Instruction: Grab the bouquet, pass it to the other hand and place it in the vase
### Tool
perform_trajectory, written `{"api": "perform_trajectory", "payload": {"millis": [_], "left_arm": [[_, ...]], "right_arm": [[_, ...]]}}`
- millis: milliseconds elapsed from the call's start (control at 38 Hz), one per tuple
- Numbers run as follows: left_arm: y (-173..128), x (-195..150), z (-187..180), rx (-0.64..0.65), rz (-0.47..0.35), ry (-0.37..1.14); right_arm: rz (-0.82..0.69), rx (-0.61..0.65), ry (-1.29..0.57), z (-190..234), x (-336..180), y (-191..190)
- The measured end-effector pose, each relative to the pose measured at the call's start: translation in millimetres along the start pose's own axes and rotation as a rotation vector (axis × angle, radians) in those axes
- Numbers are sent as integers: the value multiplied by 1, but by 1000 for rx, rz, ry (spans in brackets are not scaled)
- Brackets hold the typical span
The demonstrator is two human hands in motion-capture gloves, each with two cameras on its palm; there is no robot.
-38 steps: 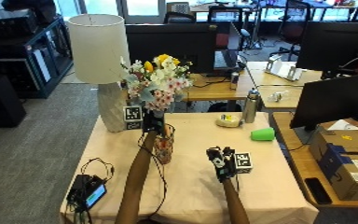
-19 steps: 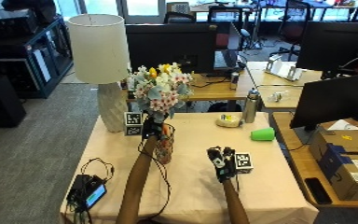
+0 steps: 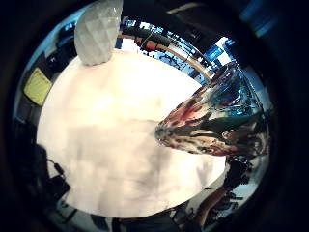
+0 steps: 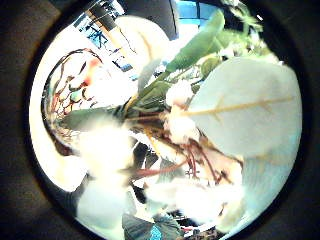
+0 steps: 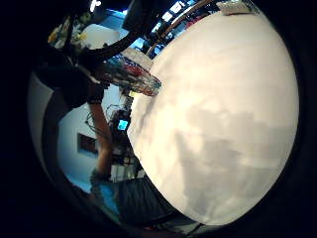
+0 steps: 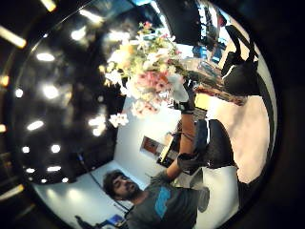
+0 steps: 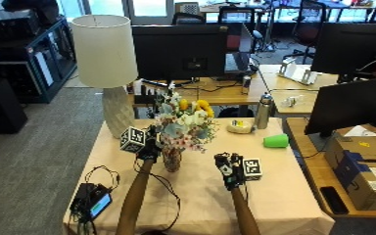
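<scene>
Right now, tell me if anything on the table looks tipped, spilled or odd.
One thing: the green cup lies on its side near the table's right edge. Nothing looks spilled. The bouquet stands in the vase, with the left hand at its stems.

1 bouquet, 1 vase, 1 lamp, 1 green cup, 1 bottle, 2 gloved hands.

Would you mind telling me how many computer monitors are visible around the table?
3: one monitor behind the lamp, one at the far right desk, one beside the table's right edge. Others may be hidden.
</scene>
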State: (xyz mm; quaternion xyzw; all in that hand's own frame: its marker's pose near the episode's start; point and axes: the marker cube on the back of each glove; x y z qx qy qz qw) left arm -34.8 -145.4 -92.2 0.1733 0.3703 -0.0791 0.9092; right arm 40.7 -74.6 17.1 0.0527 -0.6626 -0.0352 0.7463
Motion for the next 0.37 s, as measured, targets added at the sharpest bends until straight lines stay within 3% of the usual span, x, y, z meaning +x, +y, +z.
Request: {"api": "perform_trajectory", "payload": {"millis": [79,211,369], "left_arm": [[-21,-12,3,71,151,73],[-30,-55,8,-31,-9,103],[-32,-64,-2,5,21,146]], "right_arm": [[-55,-11,-2,4,-2,-2],[-18,-4,31,9,1,-4],[85,-3,34,14,-4,-1]]}}
